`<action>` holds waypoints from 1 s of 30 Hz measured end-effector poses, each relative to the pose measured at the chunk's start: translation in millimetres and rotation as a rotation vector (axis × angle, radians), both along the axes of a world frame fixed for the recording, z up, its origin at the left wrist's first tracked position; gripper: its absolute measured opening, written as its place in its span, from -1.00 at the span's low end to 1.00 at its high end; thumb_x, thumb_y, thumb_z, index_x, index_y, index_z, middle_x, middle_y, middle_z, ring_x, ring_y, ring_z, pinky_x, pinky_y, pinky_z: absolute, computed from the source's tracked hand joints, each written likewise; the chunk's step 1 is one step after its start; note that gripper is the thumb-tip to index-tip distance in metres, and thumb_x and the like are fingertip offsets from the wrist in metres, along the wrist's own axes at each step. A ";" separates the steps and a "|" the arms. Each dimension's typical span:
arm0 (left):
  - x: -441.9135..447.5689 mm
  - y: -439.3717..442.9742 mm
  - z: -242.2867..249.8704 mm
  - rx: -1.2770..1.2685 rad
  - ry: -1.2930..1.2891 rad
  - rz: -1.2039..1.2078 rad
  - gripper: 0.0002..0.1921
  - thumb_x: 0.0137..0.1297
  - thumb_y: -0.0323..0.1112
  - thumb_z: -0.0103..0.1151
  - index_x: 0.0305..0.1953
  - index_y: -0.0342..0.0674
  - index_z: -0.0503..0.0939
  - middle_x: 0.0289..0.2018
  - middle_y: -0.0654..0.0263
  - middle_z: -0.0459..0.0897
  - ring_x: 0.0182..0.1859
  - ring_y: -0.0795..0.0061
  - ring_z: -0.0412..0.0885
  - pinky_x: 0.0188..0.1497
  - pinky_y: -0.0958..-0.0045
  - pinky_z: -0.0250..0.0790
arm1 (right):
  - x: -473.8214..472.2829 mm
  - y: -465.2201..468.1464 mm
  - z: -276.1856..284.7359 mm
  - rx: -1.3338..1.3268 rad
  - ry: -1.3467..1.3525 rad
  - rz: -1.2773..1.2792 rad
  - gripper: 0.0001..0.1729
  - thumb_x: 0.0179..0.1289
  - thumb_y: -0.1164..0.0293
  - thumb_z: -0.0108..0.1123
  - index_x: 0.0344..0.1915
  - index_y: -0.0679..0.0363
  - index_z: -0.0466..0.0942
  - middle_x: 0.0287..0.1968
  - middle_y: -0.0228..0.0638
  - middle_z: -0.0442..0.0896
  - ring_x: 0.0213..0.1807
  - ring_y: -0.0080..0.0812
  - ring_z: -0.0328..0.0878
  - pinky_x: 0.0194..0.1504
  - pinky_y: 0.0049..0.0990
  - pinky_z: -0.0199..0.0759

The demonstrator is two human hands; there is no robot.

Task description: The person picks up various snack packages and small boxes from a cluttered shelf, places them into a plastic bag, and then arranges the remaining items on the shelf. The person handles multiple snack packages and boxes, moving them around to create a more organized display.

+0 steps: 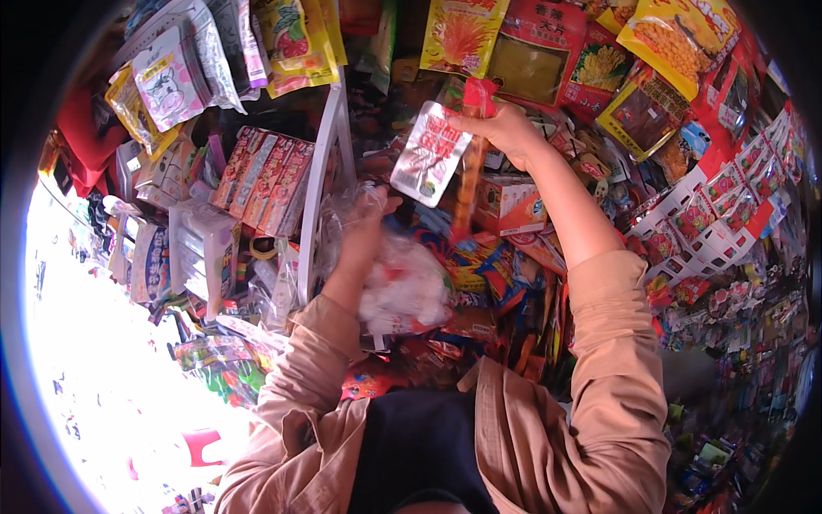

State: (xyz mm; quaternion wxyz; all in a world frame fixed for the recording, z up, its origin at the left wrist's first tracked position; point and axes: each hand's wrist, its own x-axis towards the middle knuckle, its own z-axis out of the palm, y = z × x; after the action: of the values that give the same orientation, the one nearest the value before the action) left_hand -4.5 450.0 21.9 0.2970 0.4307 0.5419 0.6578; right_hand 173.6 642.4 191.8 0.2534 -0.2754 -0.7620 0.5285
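Note:
Between finger and thumb, my right hand (510, 132) grips a silver foil packet (429, 157) with red print and a long, narrow snack packet (472, 173) with a red top. Both hang below the fingers, over a heap of packaged snacks. To the left, my left hand (371, 209) is blurred and wrapped about by crinkled clear film. It holds a clear plastic bag (408, 283) with white and red contents that hangs below and to the right of the wrist. Motion blur hides its exact finger positions.
A white upright frame bar (319, 167) stands close left of my left hand. Beyond it are stacked red snack boxes (263, 180) and a clear plastic box (204, 247). Yellow and red snack bags (463, 35) hang ahead. An orange-white carton (510, 205) lies below my right hand.

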 end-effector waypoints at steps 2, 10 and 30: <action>0.8 -1.3 12.5 0.045 -0.331 -0.034 -0.56 0.50 -0.11 0.04 0.16 -0.38 0.51 0.07 0.14 0.66 0.17 0.30 0.54 0.27 0.26 0.31 | 2.4 -7.0 -4.1 -0.065 -0.026 0.042 -0.64 0.11 0.19 0.54 -0.21 0.17 0.67 -0.23 -0.50 0.69 -0.18 -0.62 0.53 -0.10 -0.50 0.38; 12.6 -13.1 37.3 -0.154 -0.406 -0.075 -0.68 0.30 -0.28 0.34 -0.01 -0.32 0.63 -0.15 0.30 0.70 -0.10 0.56 0.60 0.00 0.49 0.41 | 2.6 -15.8 -39.2 -0.011 -0.239 0.015 -0.41 0.03 0.03 0.55 -0.09 0.23 0.66 -0.13 -0.33 0.72 -0.08 -0.44 0.60 0.04 -0.45 0.38; 4.3 1.8 10.9 0.001 -0.362 0.003 -0.57 0.46 -0.27 0.13 0.23 -0.41 0.42 0.05 0.11 0.63 0.05 0.40 0.57 0.18 0.41 0.37 | -34.6 20.8 -24.2 0.682 -0.443 -0.275 -0.62 0.11 0.18 0.41 -0.17 0.20 0.67 -0.23 -0.05 0.71 -0.14 -0.07 0.68 -0.11 -0.19 0.51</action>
State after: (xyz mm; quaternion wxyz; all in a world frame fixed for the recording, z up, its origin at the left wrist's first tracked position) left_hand -0.2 451.8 32.8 0.3884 0.3048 0.4799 0.7252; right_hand 139.0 663.2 167.6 0.2285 -0.3816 -0.8853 0.1357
